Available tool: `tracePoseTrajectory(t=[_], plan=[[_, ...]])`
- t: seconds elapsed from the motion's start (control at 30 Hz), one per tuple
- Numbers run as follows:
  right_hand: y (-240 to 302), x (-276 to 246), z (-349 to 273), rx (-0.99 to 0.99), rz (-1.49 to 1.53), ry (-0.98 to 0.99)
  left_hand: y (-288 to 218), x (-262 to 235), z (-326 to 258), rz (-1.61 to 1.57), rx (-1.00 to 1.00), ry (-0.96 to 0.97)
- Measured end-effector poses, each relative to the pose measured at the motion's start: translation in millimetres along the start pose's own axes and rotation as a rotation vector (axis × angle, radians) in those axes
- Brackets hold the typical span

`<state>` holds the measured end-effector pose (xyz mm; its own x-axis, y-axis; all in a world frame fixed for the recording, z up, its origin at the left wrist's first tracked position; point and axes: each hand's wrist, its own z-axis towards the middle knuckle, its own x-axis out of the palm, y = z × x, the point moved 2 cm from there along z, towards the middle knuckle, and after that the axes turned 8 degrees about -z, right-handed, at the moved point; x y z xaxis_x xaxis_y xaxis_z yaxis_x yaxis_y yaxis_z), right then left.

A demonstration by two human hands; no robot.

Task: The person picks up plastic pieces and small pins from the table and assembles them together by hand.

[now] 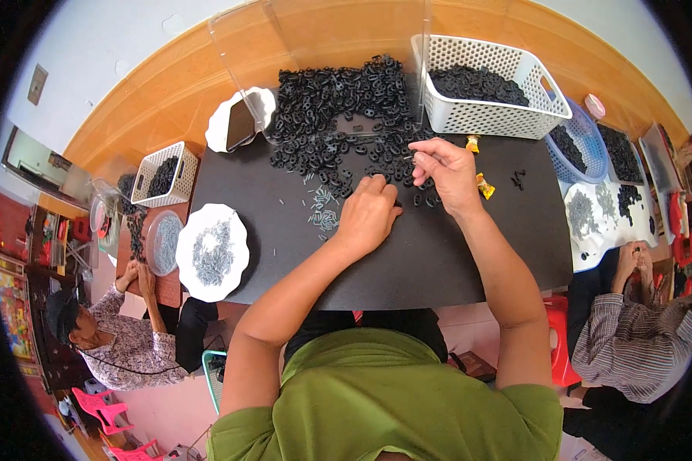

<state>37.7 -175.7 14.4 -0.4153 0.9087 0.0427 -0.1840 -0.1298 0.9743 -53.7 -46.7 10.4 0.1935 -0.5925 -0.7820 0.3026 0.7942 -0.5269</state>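
A heap of small black plastic links (338, 115) lies on the black table (284, 253) in front of me. My left hand (369, 211) rests on the table at the heap's near edge, fingers curled down over a black piece. My right hand (446, 173) hovers just to its right, thumb and fingertips pinched on a small thin metal pin. Loose short metal pins (324, 209) are scattered left of my left hand.
A white basket (488, 115) of black parts stands at the back right, beside a clear plastic screen (323, 31). A white plate of pins (211, 252) sits at the left edge. A phone on a white dish (241, 123) is behind. Other people work at both side tables.
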Motion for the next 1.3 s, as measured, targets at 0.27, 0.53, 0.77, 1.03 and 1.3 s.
tracePoseTrajectory(t=[0.27, 0.53, 0.77, 1.03, 1.3], plan=[[11.5, 0.2, -5.0, 0.004, 0.024, 0.089, 12.9, -11.0, -2.6, -0.302, -0.218, -0.053], [23.9, -2.5, -3.4, -0.115, -0.108, 0.154, 30.0, -16.3, -4.7, -0.658, -0.229, -0.190], [17.5, -32.1, 11.9, -0.039, -0.008, -0.065, 12.7, -15.2, 3.8, -0.393, -0.157, -0.131], [8.0, -28.8, 9.1, 0.000, 0.005, -0.020, -3.7, 8.7, 35.7, 0.050, -0.041, 0.008], [3.7, -21.2, 7.6, -0.003, -0.019, 0.020, 4.0, 14.5, 36.1, -0.009, -0.017, -0.059]])
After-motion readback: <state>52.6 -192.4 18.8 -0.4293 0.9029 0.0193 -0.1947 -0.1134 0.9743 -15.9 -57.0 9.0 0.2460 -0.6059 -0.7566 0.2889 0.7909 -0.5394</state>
